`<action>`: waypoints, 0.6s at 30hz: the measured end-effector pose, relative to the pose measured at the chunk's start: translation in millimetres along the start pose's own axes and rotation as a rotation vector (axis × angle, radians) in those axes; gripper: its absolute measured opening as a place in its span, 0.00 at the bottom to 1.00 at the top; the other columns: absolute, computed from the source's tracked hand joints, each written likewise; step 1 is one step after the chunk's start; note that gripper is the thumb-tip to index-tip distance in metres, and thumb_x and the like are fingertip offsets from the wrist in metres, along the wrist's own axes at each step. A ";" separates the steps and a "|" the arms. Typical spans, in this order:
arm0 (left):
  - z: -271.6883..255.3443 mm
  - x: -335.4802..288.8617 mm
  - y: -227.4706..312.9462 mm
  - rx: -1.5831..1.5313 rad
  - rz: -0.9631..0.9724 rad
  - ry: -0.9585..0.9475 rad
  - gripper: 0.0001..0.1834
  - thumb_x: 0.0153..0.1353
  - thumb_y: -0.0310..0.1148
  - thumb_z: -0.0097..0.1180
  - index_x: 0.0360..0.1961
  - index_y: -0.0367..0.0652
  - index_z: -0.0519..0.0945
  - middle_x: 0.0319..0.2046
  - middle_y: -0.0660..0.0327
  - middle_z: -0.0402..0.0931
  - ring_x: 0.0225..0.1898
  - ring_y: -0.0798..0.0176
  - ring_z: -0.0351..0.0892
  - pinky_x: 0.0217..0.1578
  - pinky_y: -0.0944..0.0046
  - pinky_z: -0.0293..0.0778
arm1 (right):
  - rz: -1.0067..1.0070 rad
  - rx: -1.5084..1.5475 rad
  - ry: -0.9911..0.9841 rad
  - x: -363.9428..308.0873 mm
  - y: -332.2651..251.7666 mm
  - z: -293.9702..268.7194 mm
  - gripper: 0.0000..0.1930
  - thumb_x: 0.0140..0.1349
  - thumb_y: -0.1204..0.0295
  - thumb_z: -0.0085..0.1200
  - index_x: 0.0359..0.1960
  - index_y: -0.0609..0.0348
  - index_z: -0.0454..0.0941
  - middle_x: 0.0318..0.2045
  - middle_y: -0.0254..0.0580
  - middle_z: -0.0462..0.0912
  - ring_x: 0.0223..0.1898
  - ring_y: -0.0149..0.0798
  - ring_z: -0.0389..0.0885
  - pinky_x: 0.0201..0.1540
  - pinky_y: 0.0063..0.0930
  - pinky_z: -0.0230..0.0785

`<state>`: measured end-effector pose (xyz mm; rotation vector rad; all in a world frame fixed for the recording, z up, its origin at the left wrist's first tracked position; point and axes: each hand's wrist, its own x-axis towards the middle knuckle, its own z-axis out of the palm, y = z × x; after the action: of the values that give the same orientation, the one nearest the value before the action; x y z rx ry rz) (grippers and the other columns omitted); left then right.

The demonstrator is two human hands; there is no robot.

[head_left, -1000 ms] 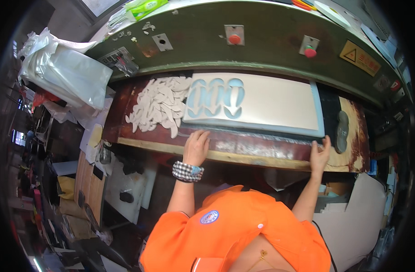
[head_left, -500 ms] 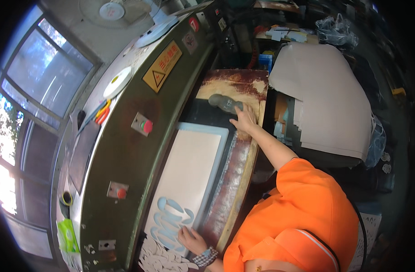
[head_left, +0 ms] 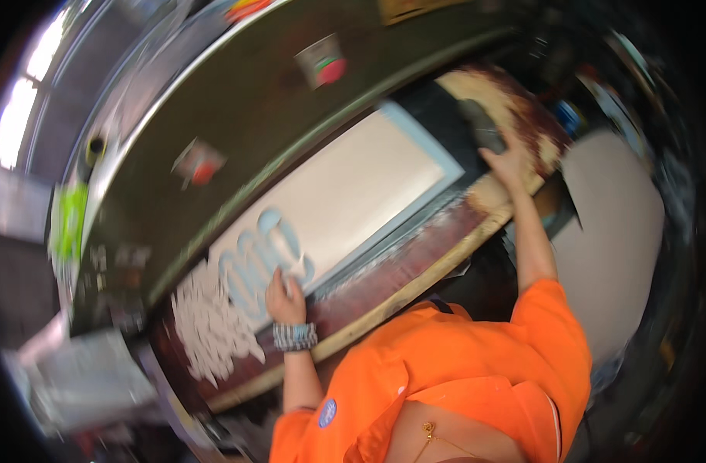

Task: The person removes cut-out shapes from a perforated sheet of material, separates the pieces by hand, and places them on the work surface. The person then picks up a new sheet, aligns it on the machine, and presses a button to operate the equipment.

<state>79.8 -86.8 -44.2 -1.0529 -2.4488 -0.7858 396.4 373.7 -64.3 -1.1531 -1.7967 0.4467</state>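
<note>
A pale sheet lies on a light blue board on the worn table. Near its left end is a row of sole-shaped cut-outs showing light blue. My left hand is over these cut-outs, thumb and forefinger a little apart. A small whitish piece shows by its fingertips; blur hides whether they grip it. My right hand is at the table's far right, fingers and thumb around the near end of a dark grey sole-shaped block.
Loose pale cut pieces are heaped at the table's left end. A dark green machine beam with red buttons runs along the far side. Large pale sheets are stacked to the right. A wooden edge borders the near side.
My view has swung, so the table lies more crosswise. My left hand has lifted its fingers from lying flat by the cut-outs. My right hand remains at the grey block.
</note>
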 end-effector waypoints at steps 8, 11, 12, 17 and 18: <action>-3.6 6.9 -3.0 0.065 0.060 0.081 0.18 0.56 0.28 0.57 0.50 0.40 0.79 0.30 0.53 0.78 0.32 0.50 0.76 0.35 0.53 0.72 | 0.109 0.706 -0.213 -85.2 -129.5 14.4 0.30 0.50 0.78 0.67 0.56 0.62 0.69 0.55 0.47 0.74 0.60 0.42 0.71 0.65 0.36 0.59; -7.0 7.2 -1.6 0.044 0.061 0.064 0.18 0.57 0.28 0.57 0.50 0.40 0.79 0.29 0.52 0.77 0.32 0.49 0.76 0.35 0.52 0.72 | 0.125 0.886 -0.484 -123.9 -194.1 48.6 0.34 0.45 0.76 0.71 0.57 0.62 0.69 0.52 0.46 0.77 0.58 0.44 0.74 0.62 0.36 0.64; -7.5 6.4 -2.8 0.042 0.065 0.062 0.18 0.57 0.29 0.58 0.50 0.40 0.79 0.29 0.52 0.77 0.31 0.49 0.76 0.35 0.52 0.72 | 0.067 0.873 -0.536 -131.1 -213.6 63.6 0.35 0.44 0.75 0.72 0.56 0.61 0.69 0.50 0.47 0.78 0.56 0.43 0.75 0.60 0.34 0.66; -5.5 4.3 -12.8 0.070 0.118 -0.002 0.22 0.57 0.32 0.59 0.54 0.40 0.76 0.28 0.56 0.74 0.31 0.52 0.74 0.33 0.54 0.69 | -0.292 0.498 -0.413 -168.2 -279.6 145.2 0.34 0.39 0.73 0.72 0.52 0.60 0.73 0.49 0.51 0.78 0.52 0.51 0.77 0.55 0.39 0.70; -4.7 4.3 -14.5 0.067 0.123 0.004 0.22 0.57 0.33 0.59 0.54 0.40 0.76 0.28 0.56 0.74 0.31 0.53 0.74 0.32 0.54 0.69 | -0.346 0.454 -0.366 -174.4 -282.9 153.1 0.34 0.38 0.72 0.72 0.52 0.61 0.73 0.49 0.53 0.78 0.52 0.53 0.77 0.55 0.39 0.70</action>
<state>66.6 -95.6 -43.3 -1.1632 -2.3633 -0.6615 143.9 110.8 -32.3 -0.4540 -2.0148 0.8441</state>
